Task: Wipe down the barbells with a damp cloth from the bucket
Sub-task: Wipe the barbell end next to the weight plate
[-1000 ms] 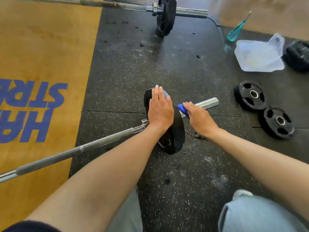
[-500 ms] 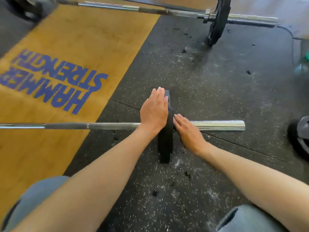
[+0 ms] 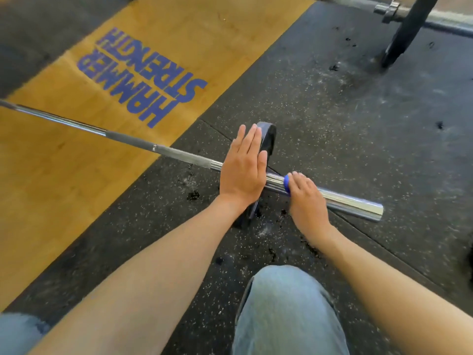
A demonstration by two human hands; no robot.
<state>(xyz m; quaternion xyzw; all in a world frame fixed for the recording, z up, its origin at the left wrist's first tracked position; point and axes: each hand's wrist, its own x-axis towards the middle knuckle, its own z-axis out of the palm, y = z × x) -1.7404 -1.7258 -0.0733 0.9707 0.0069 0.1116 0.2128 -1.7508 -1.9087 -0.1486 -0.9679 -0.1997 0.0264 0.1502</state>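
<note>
Right grip: right hand [image 3: 308, 204] curls over blue cloth [image 3: 286, 183], pressing it on the barbell sleeve [image 3: 345, 201].
Left grip: left hand [image 3: 243, 167] flat, fingers straight, against the black weight plate [image 3: 267, 139].
Barbell: barbell [image 3: 128, 138] lies across the rubber floor [image 3: 332, 111] and wooden platform [image 3: 64, 149].

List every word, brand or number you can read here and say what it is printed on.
"HAMMER STRENGTH": blue letters, upside down from this view, on the yellow wooden platform of the floor.
Nothing readable shows on the barbell, the black weight plate or the blue cloth.
</note>
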